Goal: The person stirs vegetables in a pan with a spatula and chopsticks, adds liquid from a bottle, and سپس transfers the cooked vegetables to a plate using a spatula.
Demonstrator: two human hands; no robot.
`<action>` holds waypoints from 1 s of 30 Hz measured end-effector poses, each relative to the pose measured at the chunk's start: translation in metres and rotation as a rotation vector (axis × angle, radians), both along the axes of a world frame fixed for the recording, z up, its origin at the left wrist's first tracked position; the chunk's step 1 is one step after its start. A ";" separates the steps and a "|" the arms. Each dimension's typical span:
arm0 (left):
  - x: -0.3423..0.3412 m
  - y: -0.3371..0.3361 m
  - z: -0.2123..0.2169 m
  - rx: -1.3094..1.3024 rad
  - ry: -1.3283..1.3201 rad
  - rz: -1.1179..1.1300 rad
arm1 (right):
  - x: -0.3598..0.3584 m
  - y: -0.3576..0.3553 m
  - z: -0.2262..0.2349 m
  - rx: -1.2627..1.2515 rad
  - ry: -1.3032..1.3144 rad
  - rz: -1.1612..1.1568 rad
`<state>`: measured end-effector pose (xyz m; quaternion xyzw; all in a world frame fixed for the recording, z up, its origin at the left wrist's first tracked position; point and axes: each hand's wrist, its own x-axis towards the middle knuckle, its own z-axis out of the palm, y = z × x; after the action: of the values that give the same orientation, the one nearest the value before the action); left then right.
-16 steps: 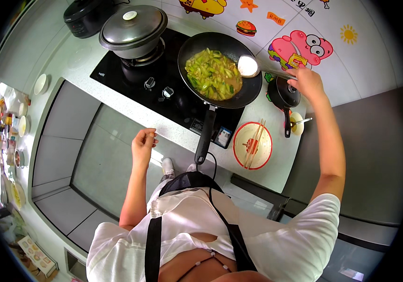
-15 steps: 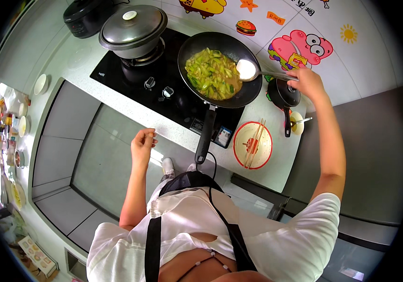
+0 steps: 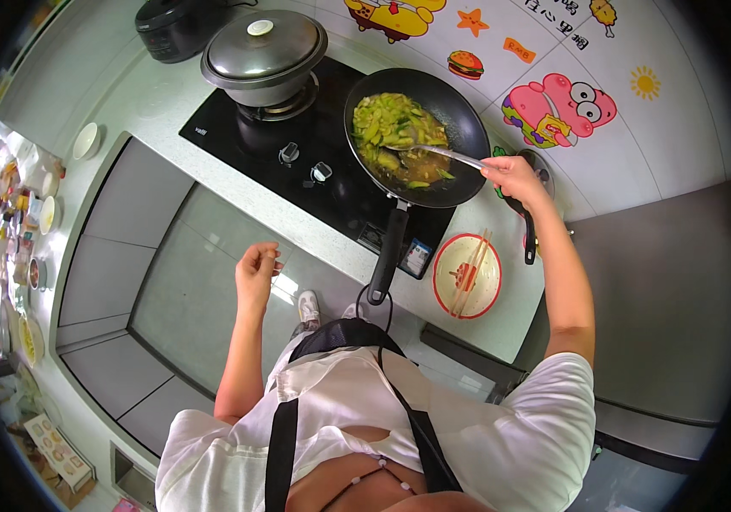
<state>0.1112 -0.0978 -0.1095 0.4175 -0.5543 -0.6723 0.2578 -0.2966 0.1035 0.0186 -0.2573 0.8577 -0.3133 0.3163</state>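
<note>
The ladle (image 3: pixel 451 155) is in the pan (image 3: pixel 468 124), its long axis running crosswise from the right hand (image 3: pixel 515 177); the head points to the person's left and slightly away, partly sunk in the food, and the handle slants up over the pan's right rim. The right hand is closed around the handle's end. The left hand (image 3: pixel 256 269) hangs apart, in front of the counter (image 3: pixel 506 328), fingers loosely curled; whether they pinch anything small I cannot tell. One pan sits on the right of the stove (image 3: pixel 242 128), its single black handle (image 3: pixel 390 252) pointing toward the person. It holds green vegetable pieces (image 3: pixel 391 121) heaped to the left, with brownish liquid to the right. One pot (image 3: pixel 255 55) stands on the left burner, lid on, so its contents are hidden. The stove has two knobs (image 3: pixel 290 153). Right of it, two chopsticks (image 3: pixel 473 271) lie across one red-rimmed bowl (image 3: pixel 494 294). One small pan (image 3: pixel 543 169) is partly hidden behind the right hand.
</note>
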 end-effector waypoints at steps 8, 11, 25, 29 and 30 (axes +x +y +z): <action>-0.011 -0.002 -0.001 -0.016 0.001 -0.019 | 0.018 0.029 0.072 0.264 0.877 0.210; -0.015 -0.002 -0.006 -0.014 -0.002 -0.036 | 0.031 0.022 0.095 0.440 1.014 0.213; -0.026 -0.005 -0.008 -0.055 -0.067 -0.099 | 0.059 -0.033 0.014 0.216 1.235 0.452; -0.047 -0.016 -0.030 -0.120 -0.131 -0.156 | 0.083 0.010 0.015 0.259 1.120 0.449; -0.054 -0.020 -0.034 -0.148 -0.156 -0.181 | 0.087 0.024 0.015 0.273 1.116 0.416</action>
<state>0.0570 -0.1180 -0.1435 0.3969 -0.6560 -0.6156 0.1822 -0.2095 0.1275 0.0333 -0.5019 0.8582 0.0497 -0.0961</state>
